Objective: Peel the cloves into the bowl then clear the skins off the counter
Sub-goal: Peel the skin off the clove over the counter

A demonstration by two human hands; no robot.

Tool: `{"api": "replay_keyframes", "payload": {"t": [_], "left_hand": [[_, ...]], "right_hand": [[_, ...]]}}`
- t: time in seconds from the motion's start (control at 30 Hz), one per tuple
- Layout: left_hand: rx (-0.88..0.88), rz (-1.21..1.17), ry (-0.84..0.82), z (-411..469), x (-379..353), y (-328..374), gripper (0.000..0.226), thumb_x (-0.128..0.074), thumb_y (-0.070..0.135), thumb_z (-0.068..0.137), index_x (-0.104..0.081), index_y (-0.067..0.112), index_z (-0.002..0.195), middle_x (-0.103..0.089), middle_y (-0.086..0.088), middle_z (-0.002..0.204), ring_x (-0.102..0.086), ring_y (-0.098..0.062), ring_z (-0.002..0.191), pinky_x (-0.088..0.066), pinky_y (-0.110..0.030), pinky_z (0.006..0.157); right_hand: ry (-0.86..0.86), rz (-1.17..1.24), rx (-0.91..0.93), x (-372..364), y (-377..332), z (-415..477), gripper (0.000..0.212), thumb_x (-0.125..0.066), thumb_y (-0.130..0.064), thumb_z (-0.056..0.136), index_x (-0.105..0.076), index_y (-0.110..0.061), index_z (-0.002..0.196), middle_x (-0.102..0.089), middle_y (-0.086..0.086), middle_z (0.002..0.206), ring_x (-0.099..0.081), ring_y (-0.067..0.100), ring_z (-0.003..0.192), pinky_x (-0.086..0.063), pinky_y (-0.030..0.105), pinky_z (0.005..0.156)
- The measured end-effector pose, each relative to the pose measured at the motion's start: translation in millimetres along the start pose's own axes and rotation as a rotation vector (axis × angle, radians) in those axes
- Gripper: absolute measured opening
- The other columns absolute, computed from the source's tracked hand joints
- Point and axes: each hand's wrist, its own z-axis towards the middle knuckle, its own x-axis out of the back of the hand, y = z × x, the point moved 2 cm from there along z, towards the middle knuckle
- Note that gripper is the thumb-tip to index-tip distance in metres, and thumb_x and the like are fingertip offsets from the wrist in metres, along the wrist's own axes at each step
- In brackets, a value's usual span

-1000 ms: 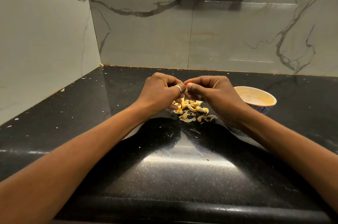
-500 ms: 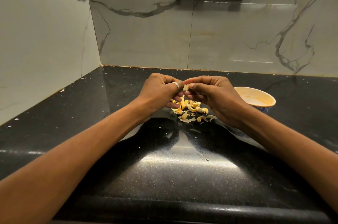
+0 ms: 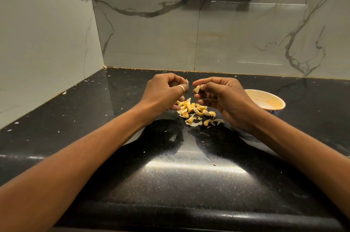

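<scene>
My right hand (image 3: 221,95) pinched a small clove (image 3: 197,89) between thumb and fingertips. My left hand (image 3: 164,93), with a ring on one finger, pinched a thin bit of skin (image 3: 187,81). The two hands were just apart, with a small gap between them. Both were up above the pile (image 3: 195,110) of skins and cloves on the black counter (image 3: 170,184). The bowl (image 3: 280,99) sat on the counter to the right, near my right wrist. I could not tell if any cloves lay in it.

I judged this was the peeling step, and that the clove might not be bare all round. To do it well, I would drop the skin right onto the pile, so cleaning up is easy later. Then I would turn the clove and look for skin left on it. I would pinch any skin at the tip and pull along the clove. I would hold the clove softly, so it could not shoot out. Once it was bare, I would let it go low over the bowl, so it could not bounce out.
</scene>
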Motion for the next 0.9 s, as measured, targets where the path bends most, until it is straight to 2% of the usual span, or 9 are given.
{"api": "replay_keyframes", "payload": {"t": [0.1, 0.2, 0.37, 0.57, 0.7, 0.83, 0.9], "left_hand": [[-0.05, 0.04, -0.002, -2.0, 1.3, 2.1, 0.02, -0.057, 0.006, 0.094, -0.074, 0.017, 0.092, -0.073, -0.006, 0.084, -0.066, -0.009, 0.067, -0.059, -0.031, 0.057], [-0.041, 0.057, 0.001, -2.9, 0.0, 2.8, 0.024, -0.056, 0.012, 0.097, -0.075, 0.013, 0.082, -0.072, -0.005, 0.076, -0.064, -0.01, 0.065, -0.058, -0.031, 0.057], [-0.067, 0.091, 0.048, -2.2, 0.1, 2.1, 0.028, -0.065, 0.027, 0.096, -0.074, 0.01, 0.076, -0.07, -0.006, 0.07, -0.066, -0.013, 0.061, -0.06, -0.031, 0.055], [-0.076, 0.149, 0.085, -0.1, -0.3, 0.8, 0.022, -0.079, 0.026, 0.086, -0.069, 0.01, 0.074, -0.067, -0.006, 0.069, -0.065, -0.012, 0.056, -0.061, -0.032, 0.054], [-0.108, 0.148, 0.072, -1.3, 0.9, 1.9, 0.005, -0.074, 0.013, 0.087, -0.07, 0.016, 0.086, -0.069, -0.003, 0.077, -0.066, -0.013, 0.063, -0.06, -0.03, 0.053], [-0.161, 0.142, 0.034, -2.6, 0.9, 2.6, 0.018, -0.057, 0.008, 0.097, -0.073, 0.016, 0.093, -0.072, -0.004, 0.083, -0.069, -0.011, 0.07, -0.057, -0.025, 0.053], [-0.169, 0.145, 0.037, -2.5, 0.7, 2.2, 0.02, -0.056, 0.009, 0.098, -0.074, 0.015, 0.093, -0.072, -0.004, 0.083, -0.068, -0.008, 0.069, -0.058, -0.025, 0.053]], "right_hand": [[0.004, -0.005, 0.002, -0.9, -0.6, -0.4, 0.021, -0.051, 0.004, 0.098, -0.071, 0.003, 0.105, -0.07, 0.011, 0.082, -0.067, 0.015, 0.072, -0.059, 0.025, 0.069], [0.009, -0.009, -0.001, -0.5, -1.3, -1.0, 0.021, -0.051, 0.003, 0.098, -0.071, 0.002, 0.104, -0.07, 0.01, 0.081, -0.067, 0.015, 0.072, -0.059, 0.026, 0.069], [0.014, -0.015, 0.003, -0.2, -2.0, -1.8, 0.022, -0.051, 0.003, 0.098, -0.072, 0.0, 0.102, -0.071, 0.009, 0.082, -0.068, 0.015, 0.074, -0.059, 0.027, 0.071], [0.014, -0.011, 0.002, -0.8, -2.3, -1.9, 0.02, -0.052, 0.003, 0.097, -0.071, 0.0, 0.103, -0.072, 0.011, 0.083, -0.07, 0.017, 0.074, -0.06, 0.026, 0.069], [0.01, -0.007, 0.0, -1.3, -2.2, -2.2, 0.02, -0.052, 0.003, 0.097, -0.071, 0.0, 0.102, -0.072, 0.014, 0.087, -0.071, 0.019, 0.075, -0.059, 0.024, 0.067], [0.015, -0.006, -0.002, -1.1, -1.7, -1.8, 0.021, -0.051, 0.004, 0.098, -0.071, 0.0, 0.101, -0.07, 0.014, 0.086, -0.071, 0.02, 0.077, -0.061, 0.025, 0.072], [0.019, -0.003, -0.003, -0.8, -1.2, -1.2, 0.021, -0.051, 0.004, 0.098, -0.071, 0.001, 0.1, -0.07, 0.014, 0.087, -0.07, 0.021, 0.079, -0.062, 0.027, 0.075]]}}
